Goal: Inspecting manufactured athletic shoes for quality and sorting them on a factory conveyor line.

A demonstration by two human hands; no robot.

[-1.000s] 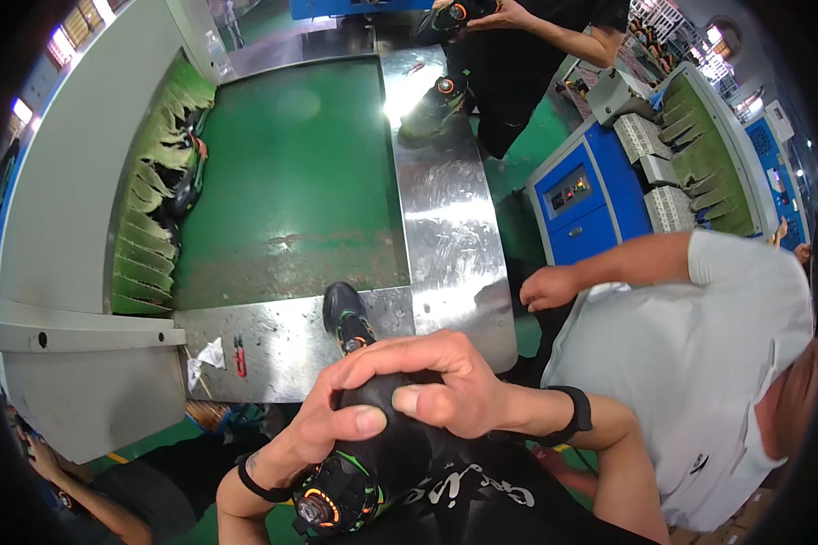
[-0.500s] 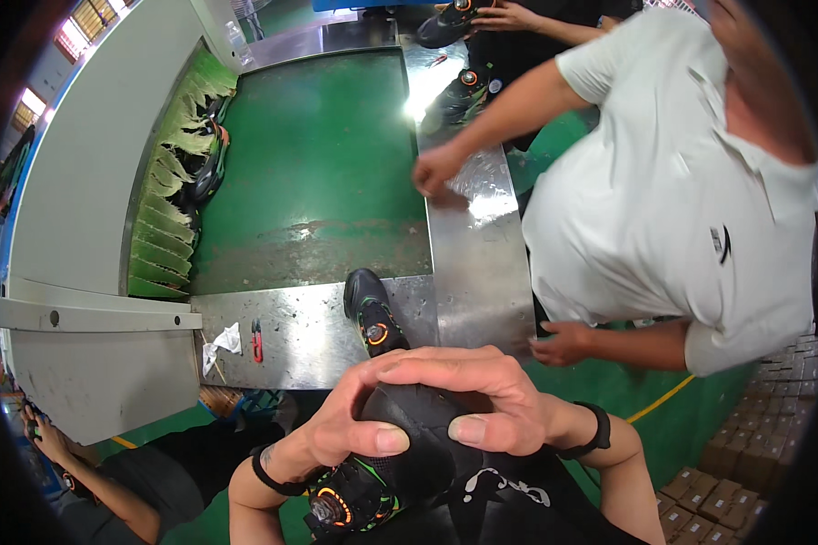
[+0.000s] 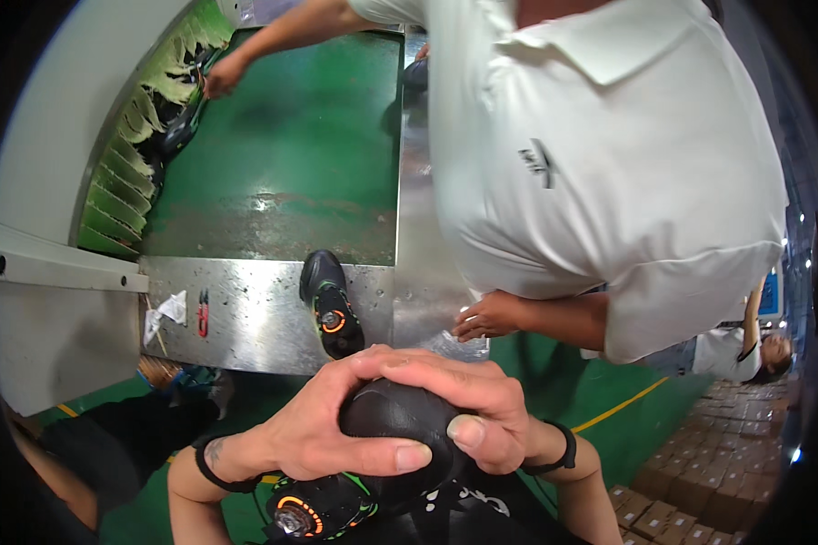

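Close to my body, a black shoe with green trim and an orange-ringed dial is held in both hands. My left hand wraps the toe from the left, its thumb pressed across the front. From the other side my right hand cups the same toe, fingers meeting the left ones on top. A matching shoe lies on the steel ledge just beyond my hands, touched by neither.
A co-worker in a white shirt leans in from the right, one hand at shoes beside the green strip curtain. Red-handled snips and a crumpled white cloth lie left on the ledge. Cartons stand lower right.
The co-worker has leaned left across the green belt, and their arm now reaches the shoes by the curtain. My hands keep their grip on the shoe toe. The whole view has shifted slightly.
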